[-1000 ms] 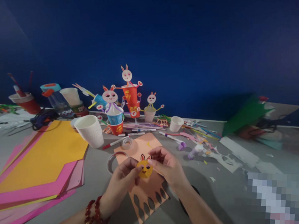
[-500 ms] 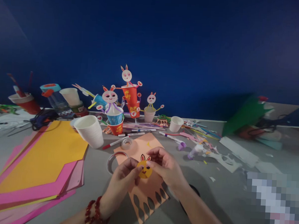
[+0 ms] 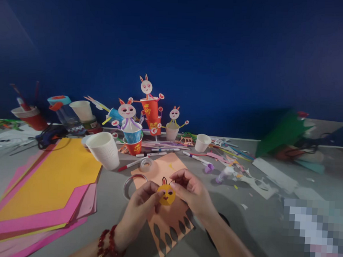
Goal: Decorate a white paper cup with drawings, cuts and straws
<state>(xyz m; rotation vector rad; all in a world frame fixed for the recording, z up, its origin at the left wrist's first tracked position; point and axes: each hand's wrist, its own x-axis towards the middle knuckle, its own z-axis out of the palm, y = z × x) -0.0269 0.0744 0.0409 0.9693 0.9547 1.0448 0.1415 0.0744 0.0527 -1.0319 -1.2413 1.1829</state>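
Note:
A round yellow paper rabbit face (image 3: 168, 197), with drawn dark eyes and a mouth, is pinched at its left edge by my left hand (image 3: 140, 204). One pointed ear with a red centre stands up from its top. My right hand (image 3: 190, 194) has thumb and fingers pinched together at the face's upper right edge, covering most of the other ear. Beneath both hands lies an orange paper sheet (image 3: 158, 170) with leaf-shaped cutouts along its near edge. A roll of clear tape (image 3: 146, 164) rests near its far left edge, and a larger tape ring (image 3: 125, 189) is beside my left hand.
Paper-cup rabbit figures (image 3: 132, 132) stand at the back. Stacked white cups (image 3: 104, 150) and coloured paper sheets (image 3: 48, 179) are on the left. To the right lie markers, a glue stick (image 3: 224, 175) and paper scraps (image 3: 257, 186). A blue wall (image 3: 221, 62) rises behind.
My right hand's fingertips have closed over the rabbit face's right ear, which showed clearly before. My left hand keeps its hold, and the view has shifted very slightly.

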